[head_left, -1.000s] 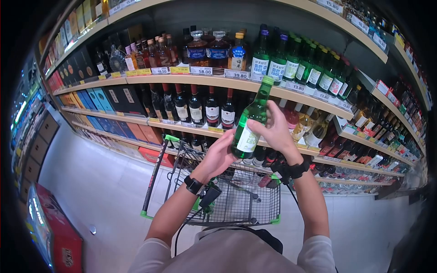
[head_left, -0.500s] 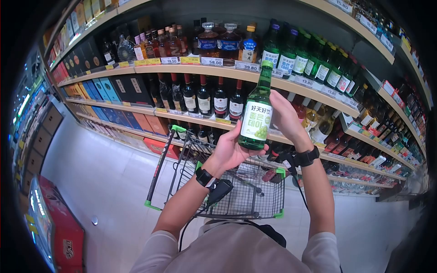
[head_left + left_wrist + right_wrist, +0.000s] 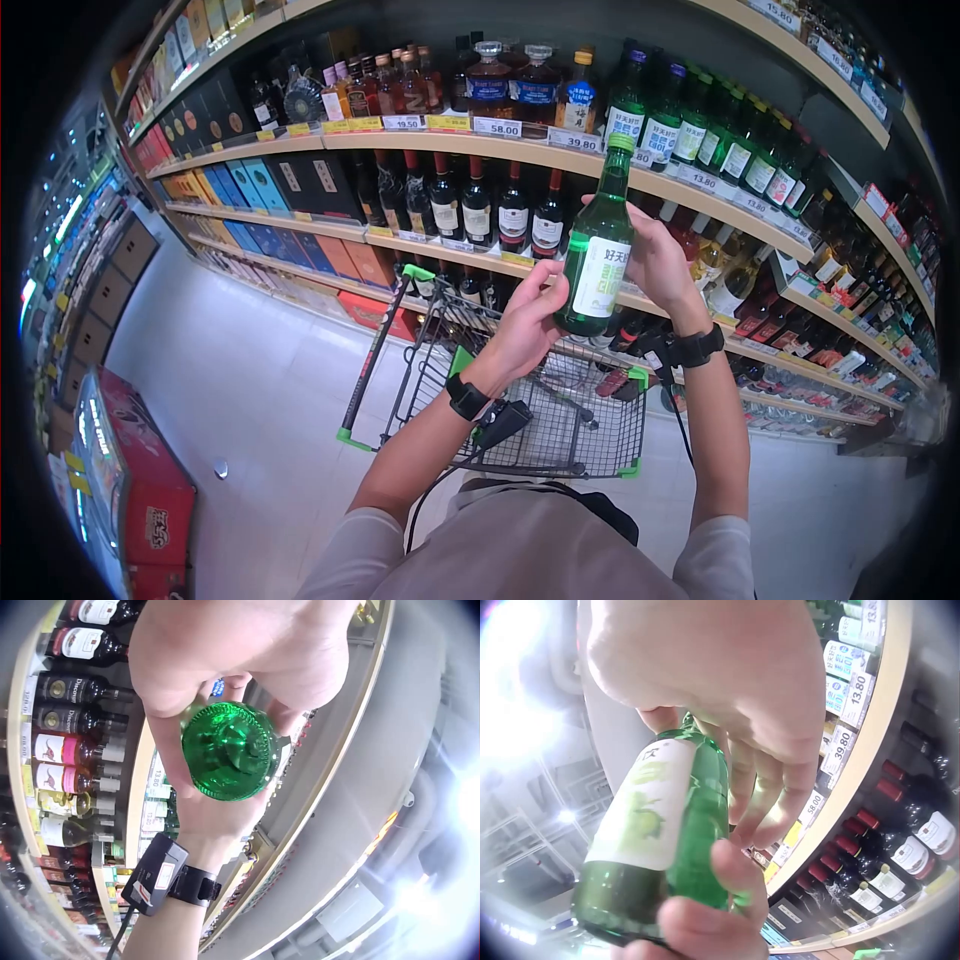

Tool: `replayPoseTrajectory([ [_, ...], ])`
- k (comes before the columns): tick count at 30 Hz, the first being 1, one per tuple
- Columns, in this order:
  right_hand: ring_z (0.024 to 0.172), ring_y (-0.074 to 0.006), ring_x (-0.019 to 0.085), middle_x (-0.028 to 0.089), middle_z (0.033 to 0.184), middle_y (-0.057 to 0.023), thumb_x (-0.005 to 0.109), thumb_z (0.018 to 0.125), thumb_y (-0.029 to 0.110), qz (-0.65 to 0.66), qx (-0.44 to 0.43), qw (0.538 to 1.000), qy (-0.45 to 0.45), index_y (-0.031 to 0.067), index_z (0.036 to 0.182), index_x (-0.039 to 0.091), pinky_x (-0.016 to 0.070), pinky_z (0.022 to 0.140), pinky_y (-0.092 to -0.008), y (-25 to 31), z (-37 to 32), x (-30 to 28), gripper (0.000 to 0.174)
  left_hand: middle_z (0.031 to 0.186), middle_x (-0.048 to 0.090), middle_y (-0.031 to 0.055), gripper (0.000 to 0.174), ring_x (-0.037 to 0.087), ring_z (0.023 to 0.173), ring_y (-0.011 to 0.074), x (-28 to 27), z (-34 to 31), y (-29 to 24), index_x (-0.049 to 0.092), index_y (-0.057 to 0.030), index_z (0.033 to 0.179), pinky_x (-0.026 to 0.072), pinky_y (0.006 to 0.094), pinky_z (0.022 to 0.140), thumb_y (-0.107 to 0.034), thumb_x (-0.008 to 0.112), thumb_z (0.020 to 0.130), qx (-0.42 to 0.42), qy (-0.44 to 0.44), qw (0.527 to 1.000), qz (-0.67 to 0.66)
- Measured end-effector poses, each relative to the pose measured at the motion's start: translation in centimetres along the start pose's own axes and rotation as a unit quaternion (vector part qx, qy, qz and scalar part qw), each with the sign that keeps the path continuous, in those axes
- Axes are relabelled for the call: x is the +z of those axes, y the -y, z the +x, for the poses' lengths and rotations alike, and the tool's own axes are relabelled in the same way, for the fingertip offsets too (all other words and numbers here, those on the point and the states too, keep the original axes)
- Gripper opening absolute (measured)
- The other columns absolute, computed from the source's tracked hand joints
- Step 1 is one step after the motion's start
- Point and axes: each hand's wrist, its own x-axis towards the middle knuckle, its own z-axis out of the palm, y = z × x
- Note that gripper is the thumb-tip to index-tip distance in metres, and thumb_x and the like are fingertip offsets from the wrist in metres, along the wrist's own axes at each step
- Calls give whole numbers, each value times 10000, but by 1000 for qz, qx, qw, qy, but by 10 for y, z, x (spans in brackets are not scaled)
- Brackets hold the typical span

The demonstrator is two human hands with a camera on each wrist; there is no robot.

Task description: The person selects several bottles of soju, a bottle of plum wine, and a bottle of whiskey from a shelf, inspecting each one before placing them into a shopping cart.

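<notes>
A green glass bottle (image 3: 598, 258) with a white label and green cap is held between both hands, leaning slightly, cap up. My left hand (image 3: 530, 322) grips its lower left side, thumb raised beside the glass. My right hand (image 3: 658, 262) holds it from the right, fingers behind it. The left wrist view shows the round bottle base (image 3: 231, 751) facing the camera. In the right wrist view the bottle (image 3: 656, 832) shows part of its label, with left-hand fingers (image 3: 705, 919) around the lower part.
Behind the hands are shelves (image 3: 470, 140) of bottles and boxes with price tags. A wire shopping cart (image 3: 560, 425) with green corners stands below the hands. A red display case (image 3: 150, 500) is at the lower left.
The bottle has shifted right in the head view with both hands. Its label turned to face me, then partly away to the right. The left thumb now shows beside the glass.
</notes>
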Motion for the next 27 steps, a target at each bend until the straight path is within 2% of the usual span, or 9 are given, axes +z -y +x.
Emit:
replayPoseTrajectory([
  [3, 1177, -222, 591, 607, 1295, -138, 329, 1067, 344, -27, -6, 1000, -11, -20, 1412, 470, 448, 1049, -386, -2, 4, 7, 521, 1287, 573, 244, 519, 668, 1003, 377, 9, -8, -11, 355, -48, 1455, 588, 472, 863, -411, 284, 1090, -42, 41, 994, -88],
  [6, 1182, -228, 592, 598, 1319, -176, 317, 1080, 358, -20, 8, 1000, -19, -19, 1422, 459, 454, 1045, -392, 3, 11, 18, 528, 1260, 576, 277, 580, 664, 958, 401, -10, -9, -4, 384, -42, 1460, 588, 445, 780, -455, 238, 1081, -123, 135, 941, -285],
  [10, 1113, -229, 634, 651, 1235, -191, 397, 1066, 294, -18, -12, 1000, 18, -14, 1320, 513, 510, 973, -368, 14, 21, 43, 416, 1252, 596, 289, 626, 678, 972, 415, -21, -15, -3, 420, -20, 1449, 603, 445, 784, -486, 231, 1076, -144, 167, 907, -358],
  [11, 1061, -187, 651, 681, 1173, -165, 471, 1047, 258, -17, -18, 1000, 3, -5, 1250, 546, 525, 921, -325, 15, 23, 47, 340, 1263, 599, 276, 631, 670, 1016, 411, -23, -16, -5, 426, -15, 1445, 589, 459, 838, -489, 233, 1075, -142, 193, 910, -339],
  [15, 871, -89, 623, 695, 982, -73, 630, 978, 287, -172, -76, 977, -101, -12, 1116, 624, 486, 747, -256, 25, 23, 74, 329, 1366, 560, 210, 661, 591, 1219, 384, -19, -25, -29, 406, -13, 1456, 472, 529, 1039, -528, 296, 1057, -80, 60, 991, -92],
  [18, 795, -99, 618, 683, 889, -68, 673, 932, 321, -344, -84, 921, -162, -33, 1075, 626, 490, 698, -283, 32, 23, 88, 384, 1345, 572, 125, 551, 562, 1259, 255, -23, -34, -37, 335, -76, 1484, 483, 435, 1037, -386, 478, 1051, 87, 17, 996, 25],
  [21, 723, -124, 586, 619, 775, -84, 699, 882, 399, -518, -51, 833, -185, -43, 998, 615, 475, 655, -297, 40, 26, 110, 464, 1349, 564, 131, 509, 599, 1174, 217, -19, -40, -46, 349, -91, 1450, 486, 372, 1004, -235, 579, 1019, 80, 6, 993, 84],
  [22, 714, -129, 580, 606, 759, -88, 699, 878, 414, -570, -29, 801, -183, -42, 988, 612, 472, 652, -297, 41, 26, 117, 477, 1340, 566, 150, 558, 633, 1145, 286, -29, -41, -48, 302, -111, 1500, 531, 452, 963, -313, 530, 1033, 58, 38, 994, 79],
  [27, 823, -52, 557, 625, 948, 37, 572, 1014, 340, -205, -10, 973, -104, 72, 1098, 625, 460, 722, -244, 25, 32, 112, 286, 1349, 558, 235, 643, 645, 1113, 372, -43, -50, -56, 376, -35, 1498, 567, 514, 877, -499, 258, 1068, -64, 139, 962, -225],
])
